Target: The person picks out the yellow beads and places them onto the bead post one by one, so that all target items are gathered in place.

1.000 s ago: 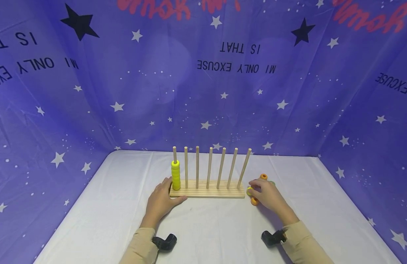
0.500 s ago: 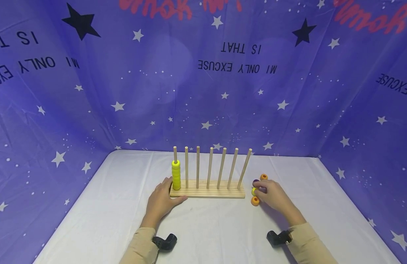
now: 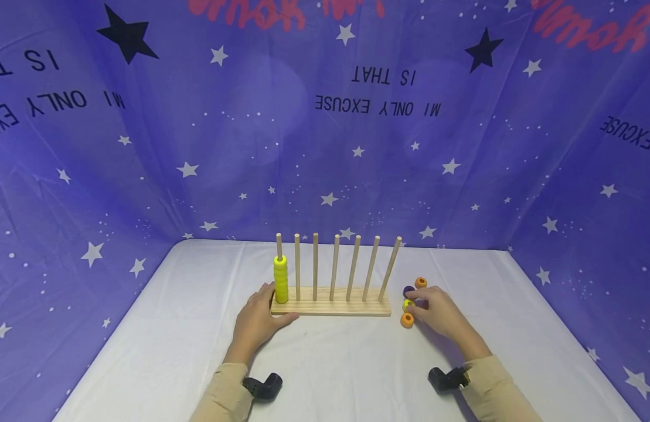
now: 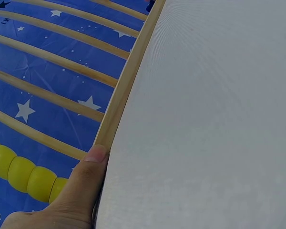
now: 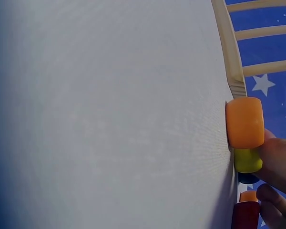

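In the head view, my left hand (image 3: 255, 323) grips the left end of a wooden peg rack (image 3: 330, 308), its thumb along the front edge. Seven upright dowels would be several pegs; the leftmost carries a stack of yellow beads (image 3: 281, 281). The left wrist view shows the left thumb (image 4: 83, 183) pressed on the base edge. Beyond the rack's right end, my right hand (image 3: 442, 315) pinches a yellow bead (image 3: 407, 306) with thumb and forefinger, low at the table. In the right wrist view, a near orange bead (image 5: 245, 122) partly hides that bead and a fingertip.
Around the right hand lie a dark purple bead (image 3: 408, 291) and a far orange bead (image 3: 421, 282). A red bead (image 5: 245, 215) shows under the fingers in the right wrist view. Behind the white-covered table (image 3: 335, 363) hangs a purple star-printed cloth (image 3: 282, 146).
My right hand has shifted right with the yellow bead, which now sits between the near orange and dark purple beads. The left hand and rack have stayed put.
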`<state>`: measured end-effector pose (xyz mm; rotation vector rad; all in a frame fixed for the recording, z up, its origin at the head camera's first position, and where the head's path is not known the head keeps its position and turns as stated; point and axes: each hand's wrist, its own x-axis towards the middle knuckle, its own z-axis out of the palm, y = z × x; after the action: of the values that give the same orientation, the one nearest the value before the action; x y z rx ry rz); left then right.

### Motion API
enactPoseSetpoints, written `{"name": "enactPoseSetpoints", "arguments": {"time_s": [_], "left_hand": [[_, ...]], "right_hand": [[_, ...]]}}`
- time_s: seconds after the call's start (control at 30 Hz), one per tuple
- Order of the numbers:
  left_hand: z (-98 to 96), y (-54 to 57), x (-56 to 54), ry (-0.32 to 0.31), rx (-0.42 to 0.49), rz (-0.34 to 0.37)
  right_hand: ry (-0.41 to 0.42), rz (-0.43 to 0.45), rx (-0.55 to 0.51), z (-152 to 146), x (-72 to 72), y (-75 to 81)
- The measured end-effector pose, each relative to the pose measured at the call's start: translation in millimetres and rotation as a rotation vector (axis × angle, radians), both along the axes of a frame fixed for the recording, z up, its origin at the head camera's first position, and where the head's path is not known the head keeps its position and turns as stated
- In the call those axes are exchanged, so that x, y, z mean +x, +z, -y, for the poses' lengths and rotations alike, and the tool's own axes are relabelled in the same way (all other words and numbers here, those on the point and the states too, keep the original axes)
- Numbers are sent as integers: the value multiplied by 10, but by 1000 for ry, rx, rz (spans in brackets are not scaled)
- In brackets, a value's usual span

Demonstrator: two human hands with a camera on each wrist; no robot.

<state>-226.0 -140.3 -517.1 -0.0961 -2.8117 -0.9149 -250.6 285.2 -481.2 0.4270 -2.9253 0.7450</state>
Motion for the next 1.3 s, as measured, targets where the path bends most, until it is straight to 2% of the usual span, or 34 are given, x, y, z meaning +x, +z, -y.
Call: {"name": "enactPoseSetpoints", "arguments": {"time_s": [0.27,0.47,0.7,0.8,1.3], "left_hand": [[7,5,-1,-5,2,-2],[17,-11,-2,-9,7,-7],[17,-26,-5,-9,12,-4],[17,-22,-5,-7,14,-4],[9,-12,3,-4,3,2]], "right_hand": [[36,-19,55,-3,-13,4],[58,-21,59,6,13,21],[-7,-5,10,14,12,86],[-2,-50,4,22,-1,211],[-4,-157,30,124,-125,1134]]}}
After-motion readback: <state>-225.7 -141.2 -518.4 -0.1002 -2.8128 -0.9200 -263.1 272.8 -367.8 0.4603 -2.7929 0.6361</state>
